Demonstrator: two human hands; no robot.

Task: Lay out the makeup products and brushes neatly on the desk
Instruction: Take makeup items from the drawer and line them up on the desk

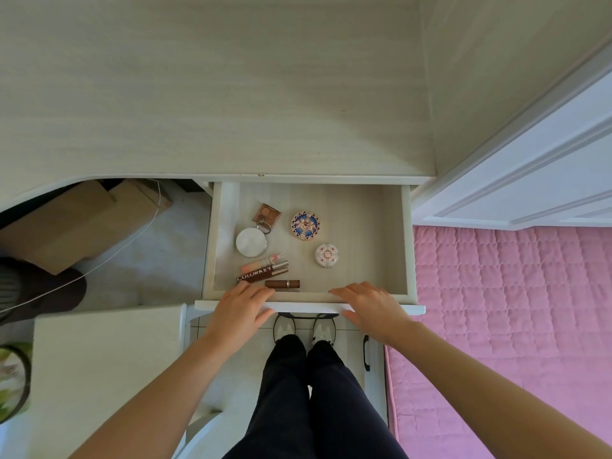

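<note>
An open drawer under the pale wooden desk holds the makeup. Inside lie a small eyeshadow palette, a round white mirror compact, a blue patterned round compact, a small white patterned compact, a pink lip gloss tube, a brown tube marked COLORKEY and a brown lipstick. My left hand and my right hand both grip the drawer's front edge, fingers over the top, thumbs under. No brushes are visible.
A pink quilted bed lies to the right, with a white door above it. Cardboard boxes sit under the desk at left. A white surface is at lower left. My legs stand below the drawer.
</note>
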